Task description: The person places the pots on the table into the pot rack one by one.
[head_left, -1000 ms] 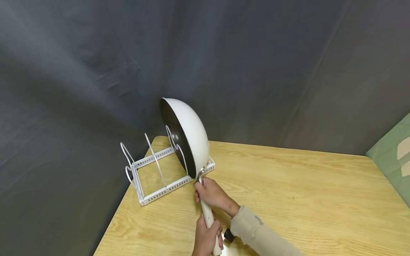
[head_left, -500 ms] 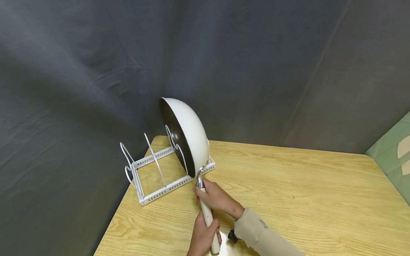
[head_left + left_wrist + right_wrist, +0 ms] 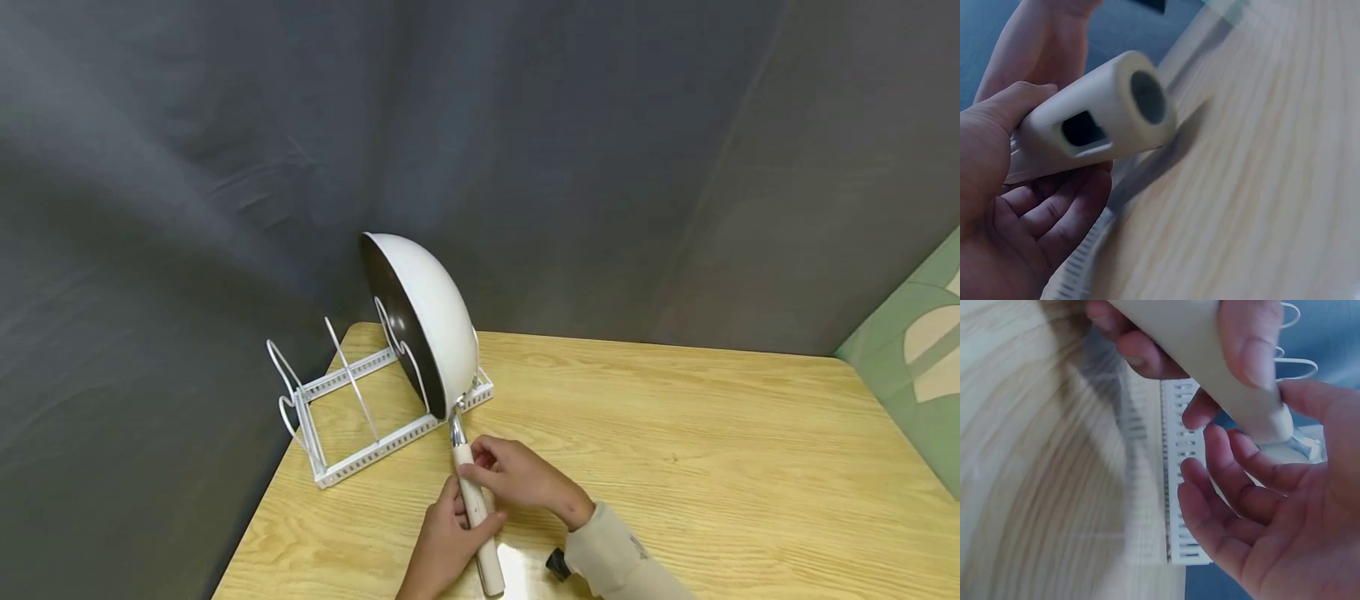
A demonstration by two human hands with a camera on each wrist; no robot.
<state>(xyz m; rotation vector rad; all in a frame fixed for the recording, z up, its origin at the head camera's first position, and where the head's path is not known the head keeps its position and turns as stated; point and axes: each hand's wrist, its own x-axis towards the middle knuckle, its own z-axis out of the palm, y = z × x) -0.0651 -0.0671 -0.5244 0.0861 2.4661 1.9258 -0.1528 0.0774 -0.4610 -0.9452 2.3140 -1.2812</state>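
A white wok [image 3: 442, 312] with a dark inside stands on its side in a white wire rack [image 3: 382, 450], its pale handle [image 3: 476, 508] pointing toward me. My left hand [image 3: 444, 537] holds the handle low down, thumb across the top and fingers underneath. In the left wrist view the handle's hollow end [image 3: 1147, 97] sticks out past that hand [image 3: 1041, 206]. Higher up, my right hand [image 3: 521, 479] has its thumb at the handle. The right wrist view shows this hand [image 3: 1260, 512] with loosely bent, spread fingers apart from the handle.
The rack's wire dividers [image 3: 352, 379] stand up left of the wok. Everything rests on a wooden table [image 3: 675, 450], with a dark curtain [image 3: 600, 167] behind and to the left. A small black object [image 3: 558, 564] is at the right sleeve, and green patterned cloth [image 3: 930, 358] hangs at right.
My right hand has loosened from the upper handle and slid back along it toward me. The left hand has shifted left, its hold looser. The wok keeps its place in the rack.
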